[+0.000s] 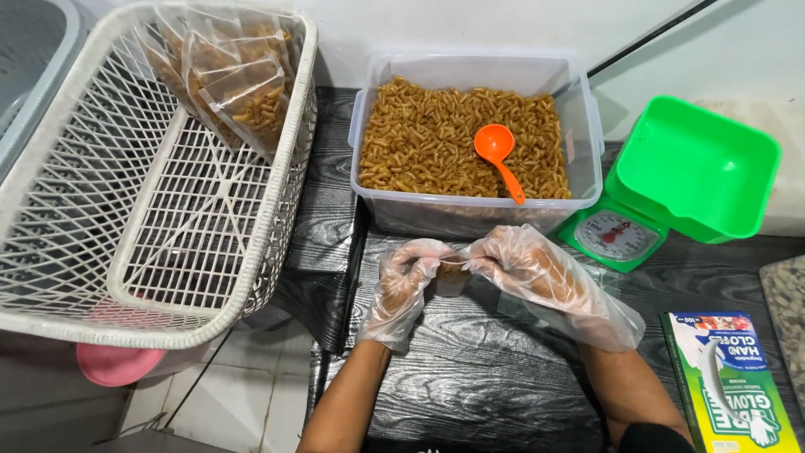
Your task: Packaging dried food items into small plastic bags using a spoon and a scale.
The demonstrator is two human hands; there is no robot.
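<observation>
Clear plastic gloves are worn on both hands, which are held together over the dark wood-grain table [470, 377], just in front of the clear tub [475, 134]. A small clear bag [453, 270] holding a little brown snack is pinched at its top edge between the left hand [402, 285] and the right hand [537, 277], the fingertips of both being closed on it. The tub is filled with brown snack pieces [419, 143], and an orange scoop [499, 155] is laid on them. To the right of the tub a green kitchen scale [671, 180] is placed. To the left of the tub a white lattice basket [159, 176] is set, with filled bags [239, 80] leaned in its far corner. A glove box [729, 377] is located well right of the hands.
</observation>
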